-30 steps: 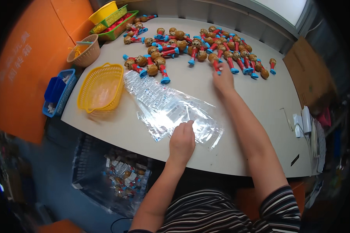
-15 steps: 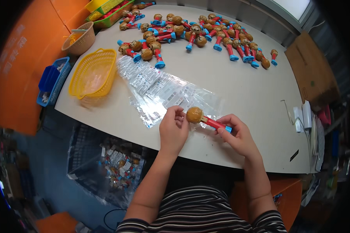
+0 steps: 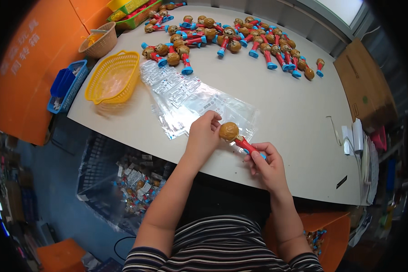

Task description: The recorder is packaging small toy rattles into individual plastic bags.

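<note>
Toy [image 3: 237, 138], brown-headed with a red body and blue base, is held just above the near table [image 3: 285, 109] edge: the right hand [image 3: 268, 165] is closed around its blue end, and the left hand [image 3: 204, 137] pinches near its head with curled fingers. Under it lie clear bags [image 3: 190, 97], with a yellow basket [image 3: 113, 77] to the left and more toys [image 3: 240, 38] scattered along the far side.

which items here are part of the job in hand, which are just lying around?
In use:
- toy figure, held by left hand and right hand
- clear plastic bags
- pile of same toys

Lying about:
- yellow basket
- blue tray
- wicker basket
- cardboard box
</note>
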`<action>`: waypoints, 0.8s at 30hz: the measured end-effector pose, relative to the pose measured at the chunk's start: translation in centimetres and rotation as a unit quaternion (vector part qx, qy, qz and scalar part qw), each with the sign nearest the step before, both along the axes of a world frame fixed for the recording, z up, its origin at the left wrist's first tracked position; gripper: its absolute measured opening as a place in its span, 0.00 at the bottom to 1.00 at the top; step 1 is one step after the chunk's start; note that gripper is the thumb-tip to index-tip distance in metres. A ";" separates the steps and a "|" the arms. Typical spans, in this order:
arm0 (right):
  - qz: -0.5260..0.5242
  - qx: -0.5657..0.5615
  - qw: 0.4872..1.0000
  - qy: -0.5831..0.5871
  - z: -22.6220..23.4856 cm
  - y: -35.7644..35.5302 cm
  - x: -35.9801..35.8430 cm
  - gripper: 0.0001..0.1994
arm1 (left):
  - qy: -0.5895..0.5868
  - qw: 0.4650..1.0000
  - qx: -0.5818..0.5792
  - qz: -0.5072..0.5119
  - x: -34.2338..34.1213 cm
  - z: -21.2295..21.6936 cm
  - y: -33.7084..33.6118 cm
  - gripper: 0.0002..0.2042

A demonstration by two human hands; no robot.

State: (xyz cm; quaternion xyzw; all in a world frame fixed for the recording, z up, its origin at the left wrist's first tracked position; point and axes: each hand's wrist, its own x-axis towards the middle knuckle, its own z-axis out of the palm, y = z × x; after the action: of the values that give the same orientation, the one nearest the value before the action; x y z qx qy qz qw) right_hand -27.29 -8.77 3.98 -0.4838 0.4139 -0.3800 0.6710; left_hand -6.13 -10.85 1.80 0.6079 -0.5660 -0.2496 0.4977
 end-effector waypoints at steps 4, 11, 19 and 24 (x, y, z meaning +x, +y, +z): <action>-0.072 -0.147 0.978 0.131 -0.4 0.7 -0.3 0.09 | -0.011 1.000 0.015 -0.006 0.4 0.5 -0.1 0.05; -0.034 -0.518 0.784 0.340 0.9 0.6 0.1 0.10 | -0.163 0.982 -0.095 0.013 -0.6 1.1 -0.6 0.04; -0.023 -0.524 0.776 0.351 0.0 1.1 -0.1 0.13 | -0.168 0.983 -0.071 0.008 -1.4 1.3 -0.4 0.02; 0.020 -0.576 0.699 0.424 0.3 0.6 0.1 0.13 | -0.180 0.975 -0.128 -0.027 -1.5 0.9 -0.5 0.02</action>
State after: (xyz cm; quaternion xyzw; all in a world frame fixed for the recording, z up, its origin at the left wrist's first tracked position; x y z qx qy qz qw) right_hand -27.24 -8.17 4.31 -0.8939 0.3453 -0.2850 0.0225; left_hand -7.59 -11.38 2.71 0.5588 -0.6897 -0.0745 0.4543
